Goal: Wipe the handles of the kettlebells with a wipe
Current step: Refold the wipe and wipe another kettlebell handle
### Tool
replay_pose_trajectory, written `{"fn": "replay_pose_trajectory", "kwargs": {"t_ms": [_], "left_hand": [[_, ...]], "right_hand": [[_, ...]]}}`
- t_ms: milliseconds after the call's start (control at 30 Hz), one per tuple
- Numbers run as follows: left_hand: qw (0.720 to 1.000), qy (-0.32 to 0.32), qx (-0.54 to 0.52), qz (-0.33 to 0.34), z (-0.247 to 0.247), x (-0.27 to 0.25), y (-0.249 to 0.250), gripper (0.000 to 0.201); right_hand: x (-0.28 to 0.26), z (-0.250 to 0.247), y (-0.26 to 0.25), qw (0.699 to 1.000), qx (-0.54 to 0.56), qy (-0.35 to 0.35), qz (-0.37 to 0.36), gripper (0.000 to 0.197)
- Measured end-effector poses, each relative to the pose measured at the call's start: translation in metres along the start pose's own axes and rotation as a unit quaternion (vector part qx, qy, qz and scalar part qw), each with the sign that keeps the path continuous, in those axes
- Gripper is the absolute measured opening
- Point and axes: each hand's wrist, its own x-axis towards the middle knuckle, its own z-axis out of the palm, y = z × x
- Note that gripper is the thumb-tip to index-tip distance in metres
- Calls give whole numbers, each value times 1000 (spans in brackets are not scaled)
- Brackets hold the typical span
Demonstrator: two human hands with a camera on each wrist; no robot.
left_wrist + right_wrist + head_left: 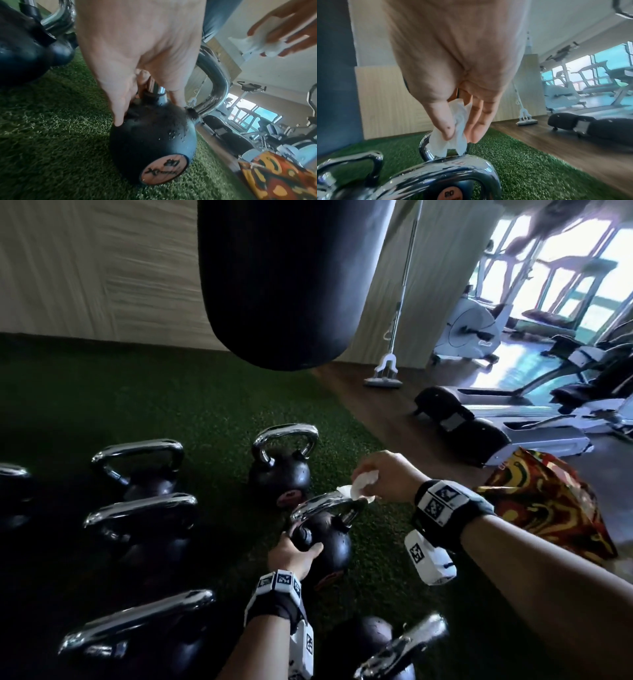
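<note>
A black kettlebell (329, 546) with a chrome handle (322, 505) stands on green turf. My left hand (301, 546) grips it where the handle's left post meets the ball; in the left wrist view its fingers (120, 105) curl round that post on the kettlebell (154, 142). My right hand (368, 481) pinches a crumpled white wipe (352, 491) over the handle's right end. In the right wrist view the wipe (452, 135) hangs from thumb and fingers right at the wet chrome handle (445, 170); I cannot tell whether it touches.
Several other chrome-handled kettlebells (137, 467) stand to the left, one (281, 467) just behind and one (394, 648) in front. A black punching bag (294, 285) hangs ahead. A mop (387, 371), treadmills (513, 419) and a patterned cloth (548, 508) are at the right.
</note>
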Motion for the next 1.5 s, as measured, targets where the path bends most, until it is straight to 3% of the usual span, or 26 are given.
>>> {"fn": "replay_pose_trajectory", "kwargs": {"t_ms": [100, 267, 433, 567, 700, 833, 967, 1100, 1233, 1333, 1400, 1500], "left_hand": [[999, 30, 20, -9, 7, -2, -8, 68], [996, 80, 38, 1, 11, 2, -13, 76], [996, 68, 55, 6, 9, 14, -20, 90], [998, 46, 51, -3, 3, 16, -16, 74], [996, 34, 80, -12, 1, 14, -13, 59], [996, 28, 85, -20, 0, 12, -10, 53], [995, 34, 87, -24, 0, 10, -7, 54], [995, 35, 92, -21, 2, 5, -6, 54], [994, 27, 101, -27, 1, 4, -3, 57], [993, 22, 111, -35, 2, 3, 1, 61], [991, 39, 118, -43, 6, 1, 2, 67], [991, 49, 107, -66, 11, 4, 1, 78]], "right_hand": [[4, 4, -1, 1000, -12, -1, -25, 20], [13, 16, 15, 995, 8, 55, -82, 21], [19, 33, 32, 979, 26, 87, -183, 23], [17, 52, 38, 968, 68, 71, -231, 36], [16, 64, 41, 944, 102, 41, -313, 25], [16, 75, 47, 934, 41, 87, -344, 30], [15, 74, 51, 946, 87, 78, -304, 19], [25, 70, 73, 957, 97, 131, -239, 9], [18, 83, 65, 950, 30, 121, -288, 28], [26, 86, 72, 954, 50, 125, -266, 30], [30, 80, 85, 961, 96, 139, -221, 23], [35, 70, 105, 977, 145, 101, -117, 9]]}}
